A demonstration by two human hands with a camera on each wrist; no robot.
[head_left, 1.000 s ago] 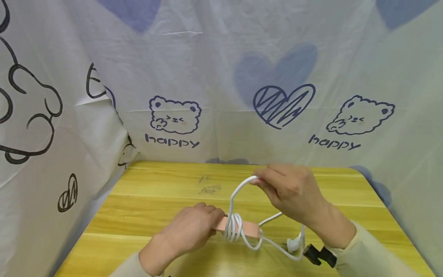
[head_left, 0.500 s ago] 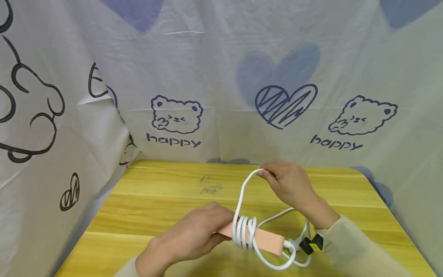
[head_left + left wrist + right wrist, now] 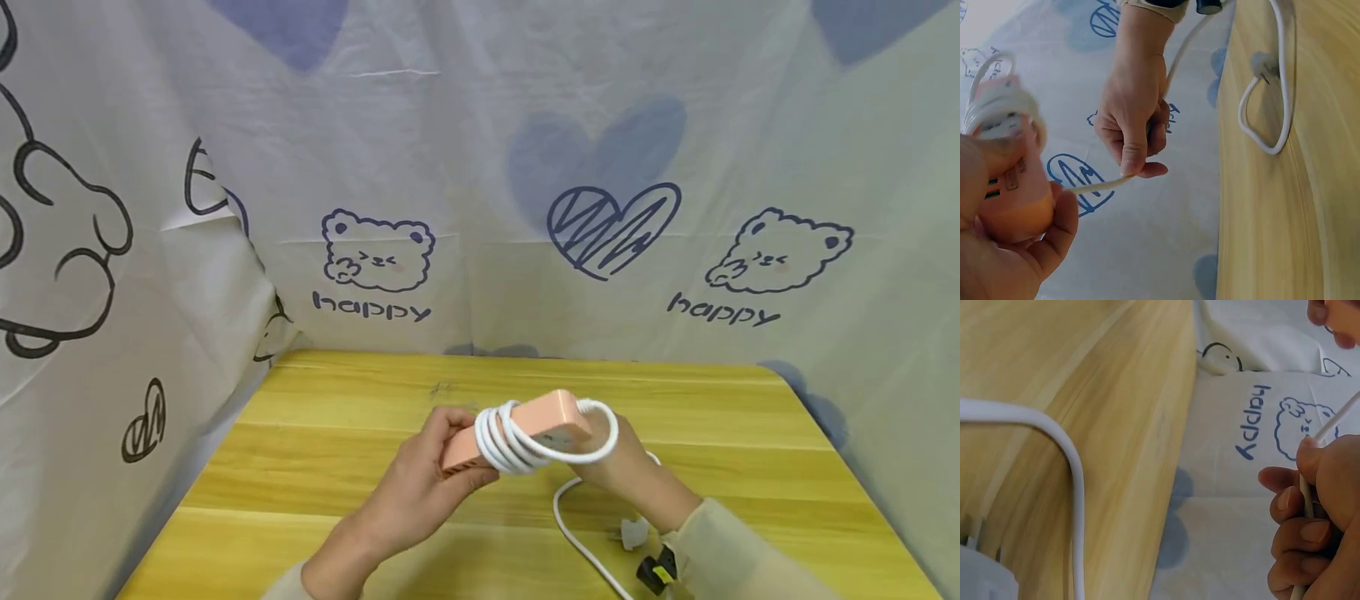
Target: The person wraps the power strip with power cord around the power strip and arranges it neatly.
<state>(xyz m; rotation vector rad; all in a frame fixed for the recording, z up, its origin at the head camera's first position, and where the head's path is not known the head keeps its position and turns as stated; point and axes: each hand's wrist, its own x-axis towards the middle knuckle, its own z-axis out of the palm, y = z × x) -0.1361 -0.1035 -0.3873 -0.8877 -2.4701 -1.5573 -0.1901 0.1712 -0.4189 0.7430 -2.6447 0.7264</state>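
Observation:
A pink power strip is held up over the table, tilted with its corded end higher. My left hand grips its other end, thumb below and fingers behind. Several turns of white cord wrap its middle, and a loop bows out from the corded end. Behind the strip, my right hand is partly hidden in the head view. The left wrist view shows that right hand pinching the cord between thumb and fingers, a stretch running taut to the strip. The right wrist view also shows fingers curled round the cord.
The cord's free end trails over the wooden table to a white plug, lying below the right forearm. A black wrist mount sits by the right sleeve. A printed cloth hangs behind the table and along its left side.
The strip has swung up at its corded end and turned, showing sockets. My right hand has come down from above and moved behind the strip, still holding the cord.

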